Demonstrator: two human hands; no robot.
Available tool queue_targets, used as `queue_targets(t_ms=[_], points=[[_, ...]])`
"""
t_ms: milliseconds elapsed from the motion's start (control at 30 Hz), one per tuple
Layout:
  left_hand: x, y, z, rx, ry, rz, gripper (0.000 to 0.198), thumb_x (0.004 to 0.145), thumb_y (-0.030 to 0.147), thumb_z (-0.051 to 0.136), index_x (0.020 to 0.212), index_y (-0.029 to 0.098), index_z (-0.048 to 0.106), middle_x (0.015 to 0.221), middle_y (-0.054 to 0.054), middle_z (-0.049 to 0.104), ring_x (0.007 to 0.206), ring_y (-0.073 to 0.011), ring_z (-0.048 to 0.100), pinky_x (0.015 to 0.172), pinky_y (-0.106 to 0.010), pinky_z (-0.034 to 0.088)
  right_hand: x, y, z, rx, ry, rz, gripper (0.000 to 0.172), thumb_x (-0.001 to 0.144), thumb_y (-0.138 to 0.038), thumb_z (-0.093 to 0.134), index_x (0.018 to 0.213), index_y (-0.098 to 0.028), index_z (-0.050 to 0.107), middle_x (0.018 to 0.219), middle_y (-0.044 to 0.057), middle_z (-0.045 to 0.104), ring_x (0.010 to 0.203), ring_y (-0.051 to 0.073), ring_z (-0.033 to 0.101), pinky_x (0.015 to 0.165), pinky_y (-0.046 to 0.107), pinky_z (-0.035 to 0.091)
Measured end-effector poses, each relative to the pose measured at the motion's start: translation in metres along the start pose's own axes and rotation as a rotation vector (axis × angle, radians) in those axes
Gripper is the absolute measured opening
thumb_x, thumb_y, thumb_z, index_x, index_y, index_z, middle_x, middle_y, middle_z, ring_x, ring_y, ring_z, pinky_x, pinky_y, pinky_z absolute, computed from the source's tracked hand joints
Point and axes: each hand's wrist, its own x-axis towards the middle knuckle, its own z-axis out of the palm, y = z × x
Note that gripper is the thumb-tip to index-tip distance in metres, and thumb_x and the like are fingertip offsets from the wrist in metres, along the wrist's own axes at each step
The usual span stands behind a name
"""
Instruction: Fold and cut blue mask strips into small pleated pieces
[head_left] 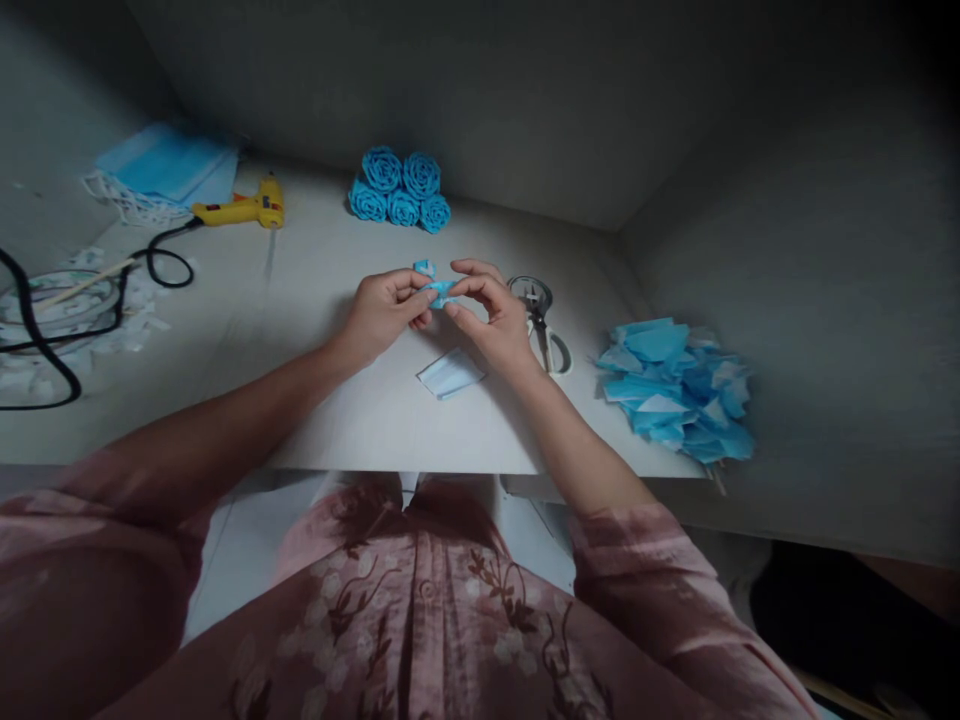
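Note:
Between my two hands, above the middle of the table, is a small folded piece of blue mask fabric (440,292). My left hand (386,312) pinches its left end between thumb and fingers. On the other end, the thumb and index finger of my right hand (491,312) close, with the other fingers raised. Just behind the fingertips shows a small blue-and-white folded bit (424,268); whether it joins the held piece I cannot tell. A flat pale blue rectangle of fabric (451,374) lies on the table below my hands.
Scissors (555,352) lie right of my right hand by a dark round roll (531,292). A heap of blue cut pieces (675,390) sits farther right. Several blue rolled rosettes (403,190) stand at the back. Leftward are a yellow glue gun (247,208), black cord (169,235) and stacked masks (169,165).

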Motion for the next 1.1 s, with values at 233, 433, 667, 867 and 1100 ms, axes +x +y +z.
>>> queue_targets(t_ms=[233, 433, 667, 867, 1100], points=[[-0.001, 0.002, -0.001, 0.003, -0.006, 0.013, 0.015, 0.084, 0.024, 0.086, 0.081, 0.018, 0.072, 0.059, 0.003, 0.066, 0.052, -0.009, 0.058, 0.057, -0.022, 0.051, -0.001, 0.015, 0.005, 0.137, -0.037, 0.091, 0.076, 0.096, -0.074, 0.068, 0.155, -0.027, 0.054, 0.157, 0.016, 0.063, 0.145, 0.027, 0.062, 0.114, 0.045, 0.059], [0.0, -0.001, -0.001, 0.004, -0.011, 0.022, 0.018, 0.082, 0.026, 0.089, 0.083, 0.017, 0.073, 0.059, 0.003, 0.065, 0.053, -0.0094, 0.059, 0.057, -0.022, 0.051, -0.001, 0.015, 0.006, 0.184, -0.04, 0.153, 0.079, 0.096, -0.068, 0.073, 0.161, -0.029, 0.051, 0.141, 0.013, 0.072, 0.125, 0.024, 0.072, 0.106, 0.04, 0.064], [-0.001, -0.004, -0.003, 0.018, -0.084, 0.021, 0.02, 0.082, 0.031, 0.085, 0.085, 0.017, 0.072, 0.061, 0.002, 0.067, 0.054, -0.0098, 0.059, 0.056, -0.023, 0.048, -0.002, 0.01, 0.008, 0.422, -0.006, 0.252, 0.072, 0.089, -0.062, 0.085, 0.149, -0.029, 0.062, 0.098, 0.001, 0.071, 0.09, 0.017, 0.068, 0.091, 0.034, 0.062], [0.0, -0.009, -0.007, -0.047, -0.19, -0.02, 0.026, 0.089, 0.043, 0.078, 0.093, 0.018, 0.071, 0.074, -0.002, 0.071, 0.065, -0.013, 0.065, 0.062, -0.025, 0.05, 0.0, 0.002, 0.008, 0.505, 0.007, 0.255, 0.069, 0.086, -0.061, 0.087, 0.143, -0.028, 0.065, 0.094, 0.0, 0.07, 0.086, 0.016, 0.068, 0.085, 0.031, 0.061], [0.005, -0.007, -0.009, -0.121, -0.152, -0.025, 0.028, 0.092, 0.044, 0.075, 0.097, 0.017, 0.071, 0.08, -0.003, 0.07, 0.067, -0.0133, 0.066, 0.062, -0.025, 0.051, 0.001, -0.003, 0.006, 0.443, 0.012, 0.303, 0.07, 0.087, -0.06, 0.086, 0.145, -0.028, 0.064, 0.099, 0.003, 0.074, 0.092, 0.019, 0.071, 0.093, 0.036, 0.063]])
